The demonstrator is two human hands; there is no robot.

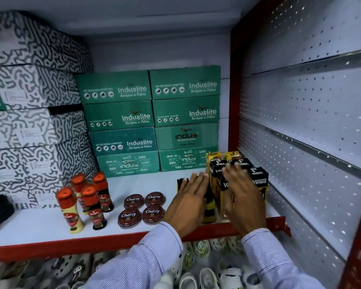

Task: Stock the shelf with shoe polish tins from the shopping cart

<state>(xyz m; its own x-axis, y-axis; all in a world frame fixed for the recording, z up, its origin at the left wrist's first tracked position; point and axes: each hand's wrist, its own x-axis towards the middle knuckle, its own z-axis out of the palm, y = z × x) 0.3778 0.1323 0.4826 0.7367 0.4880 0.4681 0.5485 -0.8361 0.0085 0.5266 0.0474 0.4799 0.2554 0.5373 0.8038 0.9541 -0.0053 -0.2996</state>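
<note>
Left hand (189, 202) hides the brush (209, 207); right hand (241, 197) blurred over Venus boxes (259, 180).

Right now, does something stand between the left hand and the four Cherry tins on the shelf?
Nothing visible does. The left hand is open just right of the Cherry tins, with bare shelf between them.

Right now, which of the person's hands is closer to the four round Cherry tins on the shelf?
The left hand. It sits just right of the Cherry tins, almost beside the nearest one. The right hand is farther right, against the black Venus boxes.
</note>
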